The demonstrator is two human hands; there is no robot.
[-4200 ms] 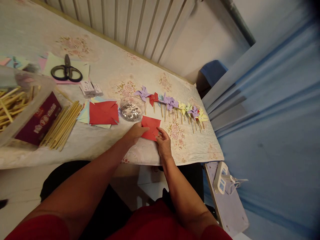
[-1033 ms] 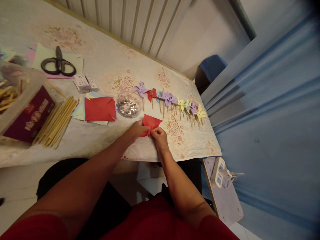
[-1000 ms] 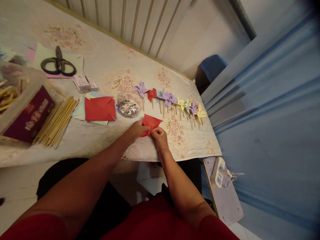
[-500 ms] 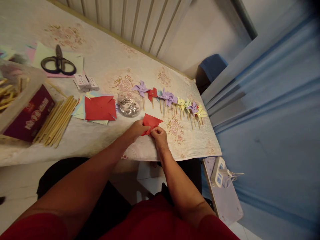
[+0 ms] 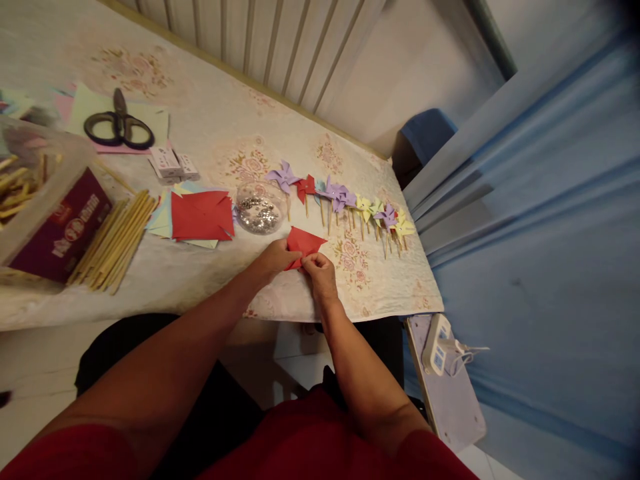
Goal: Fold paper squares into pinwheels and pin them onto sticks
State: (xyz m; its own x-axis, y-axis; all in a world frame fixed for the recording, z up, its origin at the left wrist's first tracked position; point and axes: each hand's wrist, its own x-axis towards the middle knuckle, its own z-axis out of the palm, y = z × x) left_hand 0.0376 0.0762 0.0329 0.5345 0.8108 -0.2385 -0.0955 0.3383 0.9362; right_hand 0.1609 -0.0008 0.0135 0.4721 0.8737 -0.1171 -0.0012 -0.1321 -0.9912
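both hands, left hand (image 5: 274, 257) and right hand (image 5: 319, 275), pinch the folded red paper square (image 5: 303, 242) between closed fingertips; best crease slowly, corners kept aligned

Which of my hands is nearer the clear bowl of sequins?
Left. Your left hand sits just below the clear bowl of sequins, while your right hand is farther off, down and to its right. Both pinch the red paper.

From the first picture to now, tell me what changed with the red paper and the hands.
The red paper lay flat as a square under both hands; now its corners are folded up and inward, and the left hand and right hand pinch it together near its middle. The pinwheel row, the dish of sequins, the stack of cut paper and the scissors lie as before.
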